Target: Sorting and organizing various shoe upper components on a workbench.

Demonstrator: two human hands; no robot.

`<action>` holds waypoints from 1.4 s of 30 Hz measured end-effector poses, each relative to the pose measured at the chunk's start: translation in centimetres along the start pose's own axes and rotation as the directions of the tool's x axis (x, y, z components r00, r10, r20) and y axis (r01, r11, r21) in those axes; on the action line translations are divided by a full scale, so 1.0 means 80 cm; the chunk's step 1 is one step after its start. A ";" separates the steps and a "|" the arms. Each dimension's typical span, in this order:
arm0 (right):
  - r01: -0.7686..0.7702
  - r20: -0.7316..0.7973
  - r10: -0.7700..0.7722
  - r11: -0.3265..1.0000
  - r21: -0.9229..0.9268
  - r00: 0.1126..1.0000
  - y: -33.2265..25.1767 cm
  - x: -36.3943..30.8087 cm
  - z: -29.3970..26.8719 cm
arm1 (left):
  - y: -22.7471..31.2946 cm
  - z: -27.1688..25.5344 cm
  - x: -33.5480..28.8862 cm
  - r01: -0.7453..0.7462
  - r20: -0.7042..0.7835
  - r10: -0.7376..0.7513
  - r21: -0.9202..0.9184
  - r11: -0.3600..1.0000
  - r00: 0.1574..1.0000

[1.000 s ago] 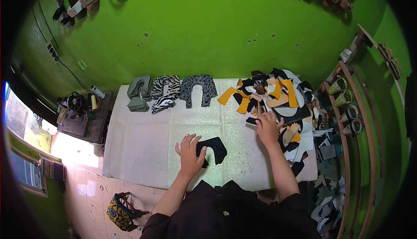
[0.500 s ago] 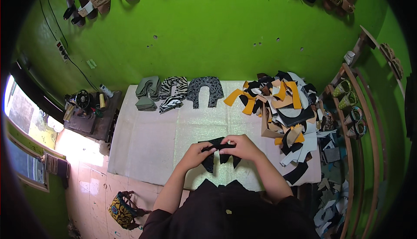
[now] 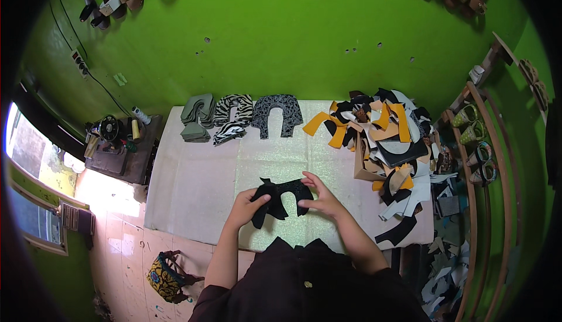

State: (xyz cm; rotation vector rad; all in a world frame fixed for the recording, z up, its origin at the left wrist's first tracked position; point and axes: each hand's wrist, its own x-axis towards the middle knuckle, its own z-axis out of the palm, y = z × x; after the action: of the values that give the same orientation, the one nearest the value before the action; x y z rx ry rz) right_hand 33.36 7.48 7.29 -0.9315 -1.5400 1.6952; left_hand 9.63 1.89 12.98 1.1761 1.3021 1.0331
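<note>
Over the near middle of the table, my left hand [image 3: 250,206] is closed on the left part of some black arch-shaped cut pieces [image 3: 273,200], thumb on top. They look like thin fabric or leather-like material; how many layers there are I cannot tell. At their right edge is my right hand [image 3: 323,200], its fingers apart and its thumb close to or touching the edge. Beyond the hands lie stacks of similar arch-shaped pieces: olive-green [image 3: 198,110], zebra-striped [image 3: 233,108] and black-and-grey patterned [image 3: 262,117].
A heap of offcuts [image 3: 374,124] in black, yellow, tan and white spills from a cardboard box [image 3: 364,167] at the right. A sewing machine [image 3: 110,132] stands left of the pale-covered table [image 3: 187,199]. Wooden racks [image 3: 497,205] hold sandals at the far right.
My hands have moved apart, and the bunched black pieces are spread wider with an arch showing. My right hand has loosened its pinch, its fingers opening at the right edge.
</note>
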 end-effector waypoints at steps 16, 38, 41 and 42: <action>-0.179 -0.108 0.180 0.984 0.024 0.978 0.070 0.026 0.005 | -0.044 0.011 0.023 0.096 -0.245 -0.045 0.200 0.975 0.968; -0.074 -0.147 -0.269 0.265 -0.961 0.952 0.098 0.003 0.043 | -0.138 0.048 0.030 -0.102 -0.113 0.374 0.854 0.510 0.920; -0.080 -0.111 -0.114 0.245 -0.966 0.987 0.105 -0.009 0.041 | -0.145 0.062 0.029 -0.191 0.023 0.314 0.834 0.517 0.949; -0.097 -0.129 -0.119 0.245 -0.965 0.984 0.105 -0.010 0.041 | -0.150 0.067 0.026 -0.128 0.030 0.217 0.879 0.458 0.976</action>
State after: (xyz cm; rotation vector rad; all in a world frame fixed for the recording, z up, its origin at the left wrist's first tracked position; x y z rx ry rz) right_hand 30.95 4.34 -0.81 -1.5819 -2.4685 0.3346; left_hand 14.04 1.99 0.44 2.1030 1.9111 0.4787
